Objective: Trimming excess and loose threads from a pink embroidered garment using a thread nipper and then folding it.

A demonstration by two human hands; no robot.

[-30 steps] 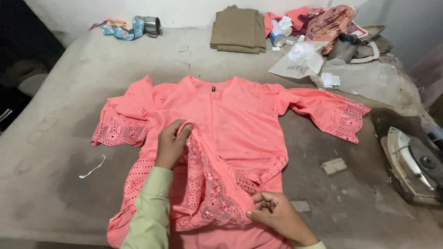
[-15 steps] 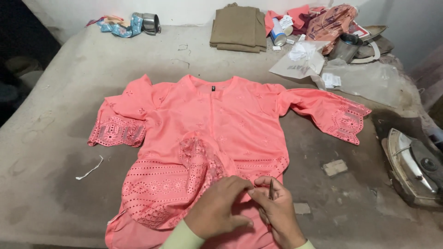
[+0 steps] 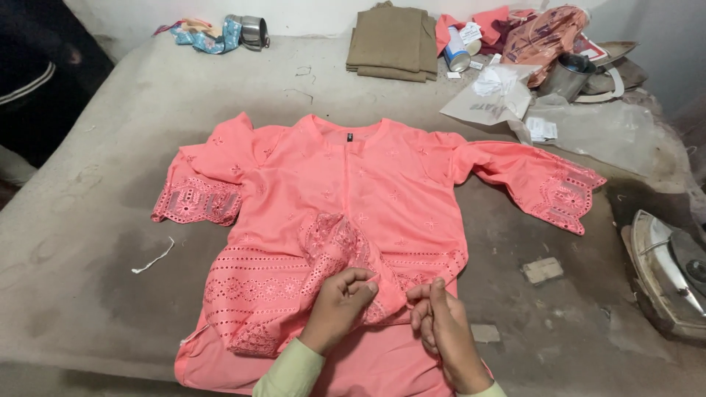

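Coral tunic (image 3: 353, 213) spread flat on stained grey padded table (image 3: 110, 220), white wall (image 3: 309, 11) behind.

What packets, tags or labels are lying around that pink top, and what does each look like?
Neck label: small dark tag inside the collar of the pink top.
Labelled can: far side of the table, lying tilted, cylindrical, white and blue.
Paper packet: right of the collar, flat, pale grey with crumpled white paper on top.
Paper slip: beside the packet, small, white, printed.
Printed bag: far right corner, crumpled, pink patterned.

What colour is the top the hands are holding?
Coral pink top with lacy cut-out trim, seen in the head view.
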